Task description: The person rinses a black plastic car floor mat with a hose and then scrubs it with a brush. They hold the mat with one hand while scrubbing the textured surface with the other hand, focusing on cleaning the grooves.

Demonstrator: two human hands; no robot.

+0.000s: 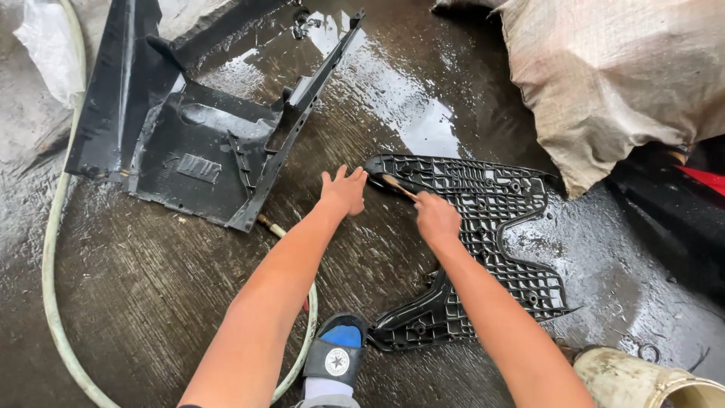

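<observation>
A black ribbed plastic panel (491, 242) lies flat on the wet concrete floor, its grid side up. My left hand (343, 190) reaches out with fingers spread, its fingertips at the panel's upper left edge. My right hand (436, 217) is closed around a small brush (394, 183) with a pale handle, whose tip rests on the panel's upper left corner. A larger black moulded plastic cover (189, 136) lies on the floor to the left of both hands.
A pale green hose (51, 249) curves along the left and passes under my left arm. A big woven sack (612, 83) sits at the upper right. My foot in a blue and black sandal (336, 355) is near the panel's lower end. A dirty bucket rim (642, 378) shows at the lower right.
</observation>
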